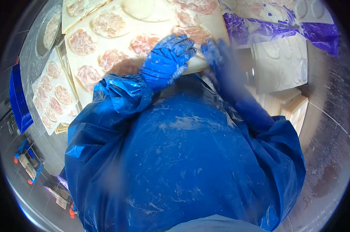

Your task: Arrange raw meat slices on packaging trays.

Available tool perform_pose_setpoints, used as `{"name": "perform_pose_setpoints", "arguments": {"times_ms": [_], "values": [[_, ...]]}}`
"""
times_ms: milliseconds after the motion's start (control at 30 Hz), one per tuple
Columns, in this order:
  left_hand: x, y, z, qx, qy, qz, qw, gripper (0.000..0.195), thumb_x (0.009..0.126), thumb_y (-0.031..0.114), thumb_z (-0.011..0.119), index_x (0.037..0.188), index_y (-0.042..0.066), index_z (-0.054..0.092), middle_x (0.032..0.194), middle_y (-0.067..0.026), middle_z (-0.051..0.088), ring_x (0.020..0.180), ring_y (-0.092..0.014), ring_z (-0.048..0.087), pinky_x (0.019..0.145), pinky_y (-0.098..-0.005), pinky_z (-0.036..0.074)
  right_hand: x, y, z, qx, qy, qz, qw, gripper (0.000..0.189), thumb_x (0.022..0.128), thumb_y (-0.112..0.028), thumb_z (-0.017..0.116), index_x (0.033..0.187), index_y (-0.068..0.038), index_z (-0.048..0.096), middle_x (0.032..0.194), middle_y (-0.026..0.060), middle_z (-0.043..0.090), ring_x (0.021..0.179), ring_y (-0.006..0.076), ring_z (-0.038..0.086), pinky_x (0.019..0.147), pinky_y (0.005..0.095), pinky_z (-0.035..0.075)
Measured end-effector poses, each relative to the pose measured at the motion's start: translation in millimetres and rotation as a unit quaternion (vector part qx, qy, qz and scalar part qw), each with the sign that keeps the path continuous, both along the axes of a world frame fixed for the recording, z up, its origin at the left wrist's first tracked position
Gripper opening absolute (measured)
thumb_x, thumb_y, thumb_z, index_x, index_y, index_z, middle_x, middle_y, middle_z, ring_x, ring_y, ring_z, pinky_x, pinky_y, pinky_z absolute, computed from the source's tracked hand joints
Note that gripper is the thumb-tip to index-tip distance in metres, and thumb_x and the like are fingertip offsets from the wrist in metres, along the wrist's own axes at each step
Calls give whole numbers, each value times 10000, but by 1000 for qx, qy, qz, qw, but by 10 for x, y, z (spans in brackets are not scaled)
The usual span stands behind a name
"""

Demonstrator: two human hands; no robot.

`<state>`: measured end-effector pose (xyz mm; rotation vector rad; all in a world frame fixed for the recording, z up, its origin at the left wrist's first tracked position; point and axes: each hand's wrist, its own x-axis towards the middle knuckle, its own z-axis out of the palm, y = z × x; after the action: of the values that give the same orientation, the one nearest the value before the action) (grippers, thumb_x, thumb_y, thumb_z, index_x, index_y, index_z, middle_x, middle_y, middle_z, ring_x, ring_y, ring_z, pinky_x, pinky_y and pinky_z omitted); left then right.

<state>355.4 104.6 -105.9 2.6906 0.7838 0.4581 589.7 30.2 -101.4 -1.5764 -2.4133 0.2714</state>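
Note:
My left hand [170, 58], in a blue glove smeared with pale residue, lies flat with outstretched fingers over a white tray sheet [151, 27]. Its fingertips meet the near edge of a raw meat patty [196, 34]. Another pink patty [143, 44] lies just beyond its knuckles. At the right side of the first patty is my right hand [217, 53], also gloved and blurred by motion; whether it grips anything is hidden. More flattened patties [108, 24] sit on the sheet to the left, and a round recess [138, 8] at the far side holds none.
At far left stand a metal bowl of meat [51, 30] and a smaller tray of patties [54, 94]. Purple film [262, 30], moulded white trays [281, 62] and a tray stack [294, 105] are on the right. Carts [28, 166] and a blue crate [19, 100] stand beyond the metal table.

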Motion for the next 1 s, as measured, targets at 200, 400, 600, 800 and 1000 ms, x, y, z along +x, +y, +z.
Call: {"name": "perform_pose_setpoints", "arguments": {"times_ms": [200, 400, 600, 800, 1000], "values": [[-85, 261, -36, -70, -66, -42, 994, 421, 827, 67, 612, 1248, 69, 619, 1286, -123, 597, 1288, -318, 496, 1148, -450, 340, 103, 311, 53, 30, -19, 1, 999, 651, 899, -318, 623, 1481, -127, 401, 1576, 86, 307, 1478, 270, 215, 1218, 492, 101], [32, 650, 218, -184, -184, 78, 962, 375, 858, 72, 644, 1232, 95, 630, 1231, -136, 614, 1163, -312, 583, 1012, -410, 466, 166, 841, -22, 119, 52, 21, 991, 470, 889, -292, 643, 1334, -165, 564, 1267, 71, 587, 1173, 269, 535, 988, 450, 406], [74, 1269, -110, -34, -138, 113, 983, 327, 865, 87, 676, 1189, 63, 636, 1146, -167, 625, 1096, -331, 601, 950, -383, 483, -65, 1612, -167, 272, 70, 50, 958, 217, 887, -264, 648, 1068, -145, 665, 1043, 99, 660, 955, 311, 626, 826, 453, 479], [-255, 1288, -112, -144, -208, 99, 962, 283, 875, 44, 662, 1156, 28, 630, 1078, -122, 632, 1041, -254, 610, 942, -351, 477, 68, 1653, 121, 114, 175, -8, 978, 175, 870, -221, 674, 992, -97, 683, 920, 119, 679, 883, 328, 645, 780, 425, 500], [-526, 1318, 121, -352, -279, 114, 886, 245, 964, 123, 634, 1188, 29, 598, 1039, -17, 630, 1016, -121, 573, 930, -271, 466, -475, 1836, 97, 13, 388, 101, 916, 319, 888, -209, 705, 1166, -61, 650, 1055, 117, 687, 952, 236, 658, 835, 358, 512]]}}
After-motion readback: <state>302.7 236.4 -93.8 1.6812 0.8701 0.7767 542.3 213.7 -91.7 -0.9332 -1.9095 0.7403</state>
